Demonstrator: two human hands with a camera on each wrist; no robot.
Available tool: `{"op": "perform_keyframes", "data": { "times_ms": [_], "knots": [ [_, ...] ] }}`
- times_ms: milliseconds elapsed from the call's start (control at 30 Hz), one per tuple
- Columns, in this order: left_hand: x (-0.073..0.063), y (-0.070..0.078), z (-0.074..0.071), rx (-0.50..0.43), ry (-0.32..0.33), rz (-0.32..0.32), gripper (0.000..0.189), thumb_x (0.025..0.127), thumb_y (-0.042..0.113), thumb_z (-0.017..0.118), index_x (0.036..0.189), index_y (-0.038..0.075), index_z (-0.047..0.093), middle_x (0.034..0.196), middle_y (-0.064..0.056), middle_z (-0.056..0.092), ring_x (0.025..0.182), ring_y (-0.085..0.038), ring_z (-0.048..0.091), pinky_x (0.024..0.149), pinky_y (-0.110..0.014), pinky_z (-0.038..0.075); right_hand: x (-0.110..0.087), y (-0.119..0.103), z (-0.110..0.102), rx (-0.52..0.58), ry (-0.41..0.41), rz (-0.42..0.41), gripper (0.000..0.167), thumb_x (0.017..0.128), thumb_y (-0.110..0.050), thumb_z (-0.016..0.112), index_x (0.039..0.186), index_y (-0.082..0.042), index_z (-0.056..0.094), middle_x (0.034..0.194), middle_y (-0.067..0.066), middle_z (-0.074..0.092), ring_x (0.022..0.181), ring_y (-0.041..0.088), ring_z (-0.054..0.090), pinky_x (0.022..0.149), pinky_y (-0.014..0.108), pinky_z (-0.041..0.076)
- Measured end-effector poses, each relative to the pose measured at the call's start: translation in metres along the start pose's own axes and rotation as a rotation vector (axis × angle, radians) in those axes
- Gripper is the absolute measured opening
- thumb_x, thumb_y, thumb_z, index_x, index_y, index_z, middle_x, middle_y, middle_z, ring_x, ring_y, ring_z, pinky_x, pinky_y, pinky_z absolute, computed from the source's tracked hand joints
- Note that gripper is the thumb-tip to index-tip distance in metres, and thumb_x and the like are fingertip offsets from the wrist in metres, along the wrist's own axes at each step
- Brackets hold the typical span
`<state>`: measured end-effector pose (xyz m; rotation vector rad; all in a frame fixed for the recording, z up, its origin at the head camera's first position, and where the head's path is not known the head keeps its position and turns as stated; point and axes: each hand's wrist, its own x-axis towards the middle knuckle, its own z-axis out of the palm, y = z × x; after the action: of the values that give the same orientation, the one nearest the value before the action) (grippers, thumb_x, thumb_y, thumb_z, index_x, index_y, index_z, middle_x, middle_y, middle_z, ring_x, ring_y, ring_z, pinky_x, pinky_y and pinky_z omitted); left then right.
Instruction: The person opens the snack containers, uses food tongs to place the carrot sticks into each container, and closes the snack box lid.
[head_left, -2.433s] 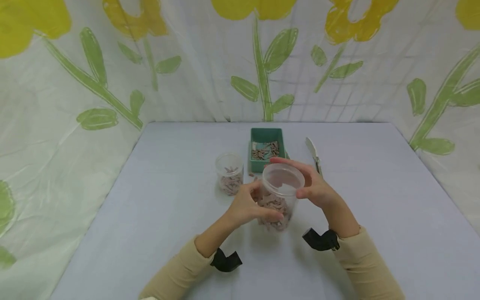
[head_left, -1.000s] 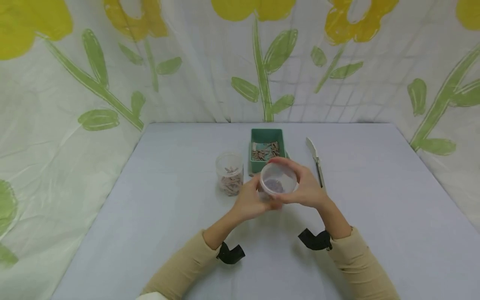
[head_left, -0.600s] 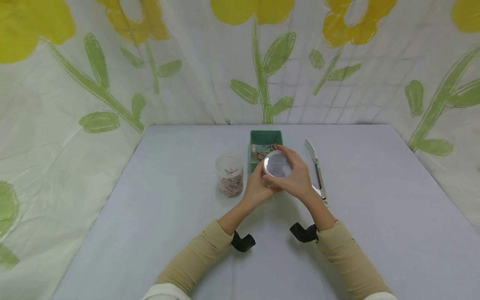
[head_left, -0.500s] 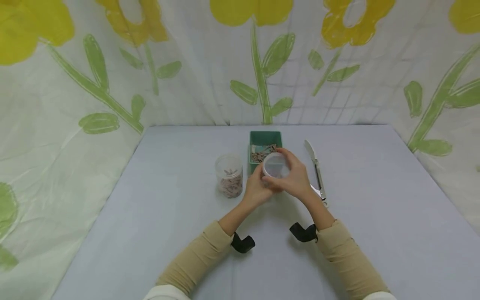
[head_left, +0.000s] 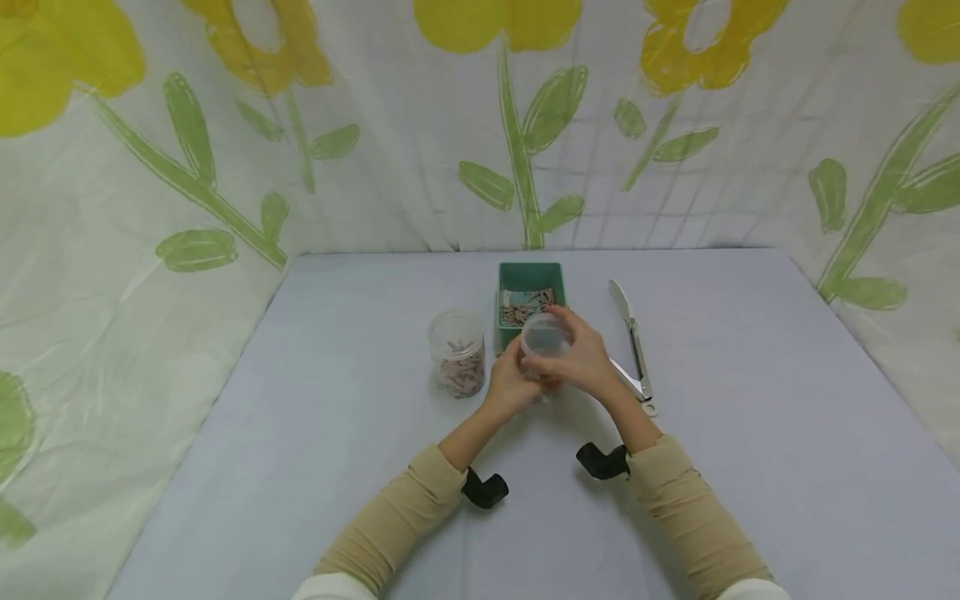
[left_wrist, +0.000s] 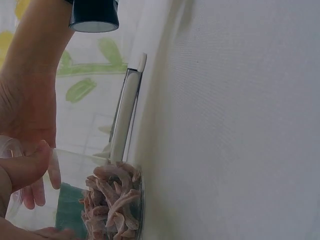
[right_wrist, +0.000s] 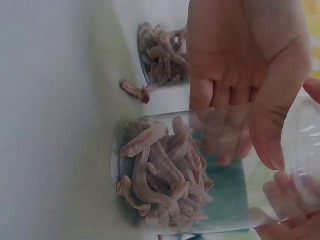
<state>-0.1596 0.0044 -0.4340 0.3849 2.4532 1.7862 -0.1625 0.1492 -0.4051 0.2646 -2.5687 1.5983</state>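
Observation:
A clear plastic jar (right_wrist: 165, 175), partly filled with pinkish-brown strips, stands upright between the two hands. My left hand (head_left: 512, 385) grips its side, thumb and fingers wrapped round the wall. My right hand (head_left: 585, 357) holds the round top from the right, with thumb and fingers curled about the rim. Whether that top is a separate clear lid, I cannot tell. Close by on the left is a second clear jar (head_left: 457, 354) with similar strips. A loose strip (right_wrist: 134, 91) lies on the table between the jars.
Behind the hands sits a green tray (head_left: 531, 273) with brown pieces and a bluish packet in it. Metal tongs (head_left: 637, 354) lie spread to the right, partly behind the right arm. The white table (head_left: 337, 350) backs onto a flower-printed curtain (head_left: 420, 167).
The held jar has moved from nearer the body to a spot just before the tray. Both hands came closer together round it; lately they shifted slightly back.

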Motion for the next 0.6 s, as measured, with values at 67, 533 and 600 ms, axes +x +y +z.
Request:
{"op": "perform_keyframes", "data": {
  "times_ms": [67, 533, 600],
  "knots": [
    [0.002, -0.001, -0.001, -0.023, -0.011, -0.017, 0.08, 0.074, 0.008, 0.083, 0.142, -0.001, 0.042, 0.134, -0.019, 0.055, 0.123, -0.035, 0.052, 0.1, -0.045, 0.045, 0.002, 0.0, 0.0, 0.011, -0.009, 0.006, 0.083, 0.073, -0.017, 0.085, 0.143, -0.002, 0.043, 0.14, 0.023, 0.047, 0.128, 0.042, 0.043, 0.103, 0.056, 0.037],
    [-0.027, 0.016, -0.019, 0.128, -0.052, -0.095, 0.102, 0.077, 0.027, 0.082, 0.152, -0.004, 0.02, 0.153, -0.024, 0.029, 0.138, -0.041, 0.031, 0.108, -0.058, 0.031, -0.008, 0.0, -0.017, -0.066, 0.035, -0.095, 0.112, 0.075, -0.076, 0.061, 0.154, -0.007, 0.022, 0.159, 0.018, 0.018, 0.144, 0.039, 0.016, 0.109, 0.065, 0.019],
    [-0.041, 0.025, -0.028, 0.154, -0.097, -0.077, 0.099, 0.081, 0.03, 0.079, 0.152, -0.003, 0.02, 0.154, -0.022, 0.029, 0.139, -0.04, 0.03, 0.108, -0.058, 0.03, -0.014, -0.001, -0.026, -0.052, 0.056, -0.107, 0.105, 0.081, -0.077, 0.051, 0.155, -0.008, 0.021, 0.159, 0.016, 0.018, 0.144, 0.039, 0.016, 0.109, 0.065, 0.018]
  ]
}}
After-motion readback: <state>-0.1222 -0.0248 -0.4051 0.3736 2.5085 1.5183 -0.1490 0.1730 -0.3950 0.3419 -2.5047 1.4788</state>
